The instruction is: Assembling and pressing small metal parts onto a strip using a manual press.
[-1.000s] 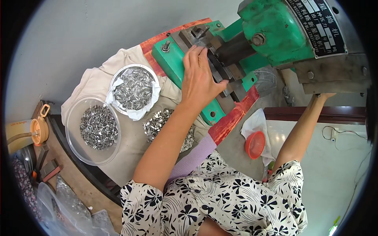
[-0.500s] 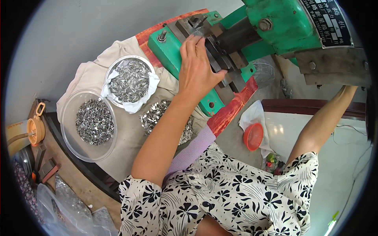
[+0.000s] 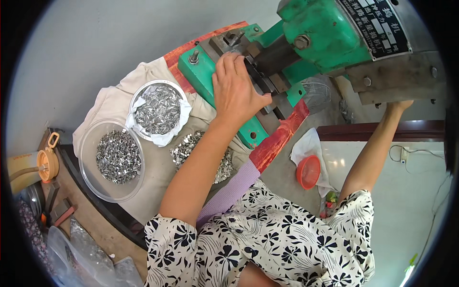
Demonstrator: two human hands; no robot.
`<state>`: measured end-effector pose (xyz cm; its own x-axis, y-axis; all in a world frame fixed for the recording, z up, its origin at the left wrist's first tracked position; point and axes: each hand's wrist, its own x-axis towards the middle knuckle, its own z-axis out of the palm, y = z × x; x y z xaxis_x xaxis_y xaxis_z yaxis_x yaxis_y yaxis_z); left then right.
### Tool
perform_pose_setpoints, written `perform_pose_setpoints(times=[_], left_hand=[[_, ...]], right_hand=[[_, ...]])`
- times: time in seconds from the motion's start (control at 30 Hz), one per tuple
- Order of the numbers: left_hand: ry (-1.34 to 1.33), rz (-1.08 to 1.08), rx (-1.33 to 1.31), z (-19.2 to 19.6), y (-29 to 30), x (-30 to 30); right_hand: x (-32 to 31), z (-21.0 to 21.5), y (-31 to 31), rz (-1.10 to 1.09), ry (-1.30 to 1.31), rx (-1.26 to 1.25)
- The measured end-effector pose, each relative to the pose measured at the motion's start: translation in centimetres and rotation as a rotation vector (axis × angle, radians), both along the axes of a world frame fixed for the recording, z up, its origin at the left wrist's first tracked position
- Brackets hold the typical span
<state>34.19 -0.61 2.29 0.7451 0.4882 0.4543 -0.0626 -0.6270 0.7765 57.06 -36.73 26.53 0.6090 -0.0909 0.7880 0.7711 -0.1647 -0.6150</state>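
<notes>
My left hand (image 3: 234,91) rests at the steel die (image 3: 260,76) of a green hand press (image 3: 325,31). Its thumb is stretched away from the fingers along the die's near side, while the fingertips bend over the far end and are partly hidden. I make out no part in it. My right arm reaches up on the right, and the right hand (image 3: 401,104) shows only in part beneath the press's dark steel head bar (image 3: 397,79). Its fingers are hidden behind that bar. A dark ram (image 3: 277,56) comes down close by my left fingers.
Left of the press, a beige cloth (image 3: 110,95) carries a lined bowl of slim metal pieces (image 3: 158,110), a clear tub of small metal parts (image 3: 119,155) and a loose heap (image 3: 186,148). A red bowl (image 3: 308,171) stands below right. Plastic bags (image 3: 71,253) lie lower left.
The press and its head bar appear shifted left in view. My left hand sits slightly lower on the die. My right forearm has moved left, and a bit more of that hand shows.
</notes>
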Motion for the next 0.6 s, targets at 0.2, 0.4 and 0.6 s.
perform_pose_setpoints(times=[0.2,0.4,0.6], left_hand=[[-0.028,-0.027,0.023,0.0,-1.2,-2.3],[0.025,-0.034,0.030,0.0,-1.9,-3.4],[0.021,-0.023,0.030,0.1,-1.8,-3.2]], right_hand=[[0.8,5.2,-1.1,0.008,0.016,-0.121],[0.6,3.1,-0.4,-0.124,-0.095,-0.133],[-1.7,-2.8,4.7,-0.262,-0.139,-0.057]])
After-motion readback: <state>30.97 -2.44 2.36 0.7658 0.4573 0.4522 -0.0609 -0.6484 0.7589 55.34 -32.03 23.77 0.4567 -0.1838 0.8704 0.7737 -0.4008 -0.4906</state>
